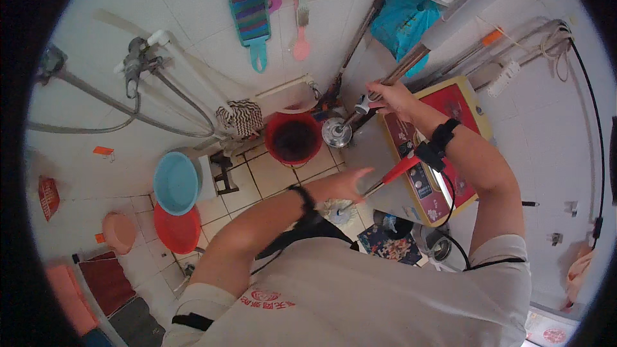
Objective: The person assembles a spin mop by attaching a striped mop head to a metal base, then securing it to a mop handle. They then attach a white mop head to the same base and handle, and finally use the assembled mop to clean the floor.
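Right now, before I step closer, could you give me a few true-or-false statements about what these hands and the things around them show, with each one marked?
1. The right hand grips a metal pole. True.
2. A light-blue basin lies left of the red bucket in the picture. True.
3. The red bucket has nothing in it. False: something dark is inside.
4. The left hand is holding the light-blue basin. False: it is well away from it, beside a red-handled tool.
5. A brush with a pink handle hangs on the wall. True.
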A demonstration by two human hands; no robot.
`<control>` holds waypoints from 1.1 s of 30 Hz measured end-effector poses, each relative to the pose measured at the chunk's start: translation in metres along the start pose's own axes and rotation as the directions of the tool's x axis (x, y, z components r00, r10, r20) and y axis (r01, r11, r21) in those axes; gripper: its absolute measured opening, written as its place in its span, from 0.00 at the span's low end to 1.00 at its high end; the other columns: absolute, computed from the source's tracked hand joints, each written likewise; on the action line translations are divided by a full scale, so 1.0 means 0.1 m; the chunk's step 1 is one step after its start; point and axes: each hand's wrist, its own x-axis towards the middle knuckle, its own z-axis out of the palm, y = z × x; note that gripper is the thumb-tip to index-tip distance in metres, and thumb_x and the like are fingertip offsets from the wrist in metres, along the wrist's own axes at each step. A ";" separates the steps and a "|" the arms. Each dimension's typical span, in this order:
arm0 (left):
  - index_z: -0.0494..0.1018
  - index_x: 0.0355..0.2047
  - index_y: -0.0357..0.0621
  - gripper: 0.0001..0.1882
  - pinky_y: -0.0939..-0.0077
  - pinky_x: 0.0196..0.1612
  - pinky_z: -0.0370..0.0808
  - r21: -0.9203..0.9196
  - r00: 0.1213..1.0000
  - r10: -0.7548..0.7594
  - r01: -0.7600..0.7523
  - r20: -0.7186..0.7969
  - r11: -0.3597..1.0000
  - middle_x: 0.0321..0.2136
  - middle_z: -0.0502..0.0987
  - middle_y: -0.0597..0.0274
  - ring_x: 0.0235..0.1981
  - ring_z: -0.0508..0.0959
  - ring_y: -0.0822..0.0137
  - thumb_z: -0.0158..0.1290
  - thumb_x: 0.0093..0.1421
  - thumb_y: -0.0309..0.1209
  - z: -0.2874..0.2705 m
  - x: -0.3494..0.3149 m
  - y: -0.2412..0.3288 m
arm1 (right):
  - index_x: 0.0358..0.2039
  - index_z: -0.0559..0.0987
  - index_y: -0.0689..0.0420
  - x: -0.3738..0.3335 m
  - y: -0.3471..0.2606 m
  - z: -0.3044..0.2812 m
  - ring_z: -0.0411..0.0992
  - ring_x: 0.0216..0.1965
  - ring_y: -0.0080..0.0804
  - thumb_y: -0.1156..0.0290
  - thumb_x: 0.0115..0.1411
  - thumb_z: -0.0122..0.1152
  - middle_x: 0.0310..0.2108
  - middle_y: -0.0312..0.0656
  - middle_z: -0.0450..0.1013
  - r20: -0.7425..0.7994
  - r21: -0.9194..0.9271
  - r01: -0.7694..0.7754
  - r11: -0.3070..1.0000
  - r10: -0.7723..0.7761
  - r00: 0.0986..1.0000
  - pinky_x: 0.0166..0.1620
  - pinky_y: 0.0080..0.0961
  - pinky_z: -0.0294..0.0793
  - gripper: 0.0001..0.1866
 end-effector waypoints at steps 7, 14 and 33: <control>0.61 0.69 0.43 0.49 0.63 0.62 0.71 -0.250 0.978 0.162 -0.126 0.129 0.960 0.62 0.70 0.42 0.58 0.75 0.52 0.70 0.47 0.36 0.35 1.13 0.47 | 0.52 0.77 0.53 0.34 -0.01 -0.29 0.78 0.38 0.31 0.49 0.61 0.67 0.44 0.37 0.77 -0.042 -0.055 0.045 0.997 -0.047 0.998 0.38 0.29 0.76 0.27; 0.70 0.61 0.36 0.38 0.63 0.61 0.72 -0.137 0.965 -0.210 0.232 0.156 0.963 0.56 0.77 0.44 0.58 0.77 0.54 0.67 0.49 0.35 0.35 1.09 0.02 | 0.45 0.80 0.57 0.52 0.08 -0.24 0.77 0.28 0.26 0.53 0.61 0.66 0.34 0.36 0.76 -0.271 0.040 0.177 0.983 -0.160 0.949 0.33 0.24 0.78 0.21; 0.56 0.67 0.35 0.48 0.59 0.62 0.70 -0.284 0.928 -0.275 0.201 -0.250 0.937 0.59 0.70 0.38 0.60 0.72 0.44 0.68 0.49 0.33 0.04 1.50 -0.36 | 0.44 0.82 0.66 0.51 0.03 -0.16 0.81 0.27 0.32 0.61 0.61 0.67 0.32 0.44 0.79 -0.459 0.044 0.142 0.989 -0.107 0.882 0.29 0.25 0.80 0.20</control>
